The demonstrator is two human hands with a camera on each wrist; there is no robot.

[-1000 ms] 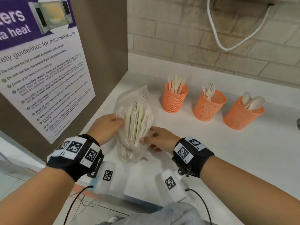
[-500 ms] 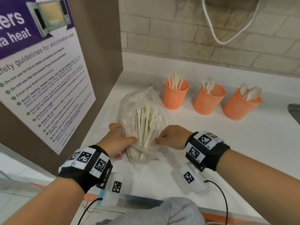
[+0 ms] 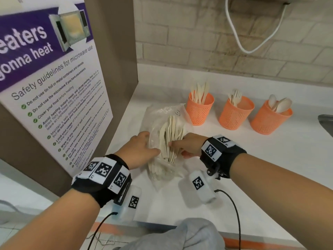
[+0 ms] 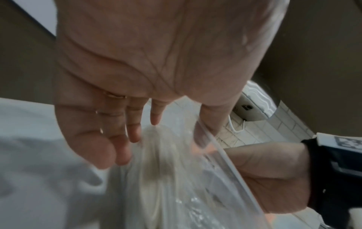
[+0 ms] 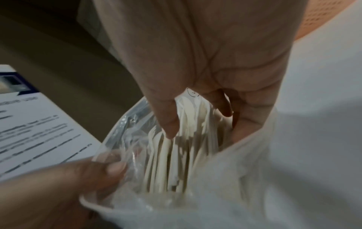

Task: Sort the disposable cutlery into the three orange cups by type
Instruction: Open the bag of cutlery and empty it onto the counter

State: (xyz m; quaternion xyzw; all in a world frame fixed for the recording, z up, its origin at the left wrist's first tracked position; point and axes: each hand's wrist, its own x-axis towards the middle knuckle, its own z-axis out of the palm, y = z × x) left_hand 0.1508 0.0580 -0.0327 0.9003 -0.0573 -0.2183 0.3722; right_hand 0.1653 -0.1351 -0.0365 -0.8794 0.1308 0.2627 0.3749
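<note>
A clear plastic bag (image 3: 162,112) of cream disposable cutlery (image 3: 173,130) lies on the white counter (image 3: 252,168), its mouth toward me. My left hand (image 3: 151,143) pinches the bag's left rim, thumb on the plastic (image 5: 115,168). My right hand (image 3: 170,144) reaches into the mouth, and in the right wrist view its thumb and curled fingers (image 5: 197,122) close around several pieces (image 5: 176,162). Behind the bag stand three orange mesh cups: one with knives (image 3: 199,109), one with forks (image 3: 236,114), one with spoons (image 3: 270,118).
A brown panel with a microwave safety poster (image 3: 54,87) walls off the counter's left side. A brick wall with a hanging white cable (image 3: 252,42) runs behind the cups. A metal sink edge (image 3: 326,121) shows at far right. Grey clothing (image 3: 180,235) is at the counter's front edge.
My right hand has moved from the bag's right edge into its mouth and onto the cutlery. My left hand has shifted along the left rim, holding the mouth wider.
</note>
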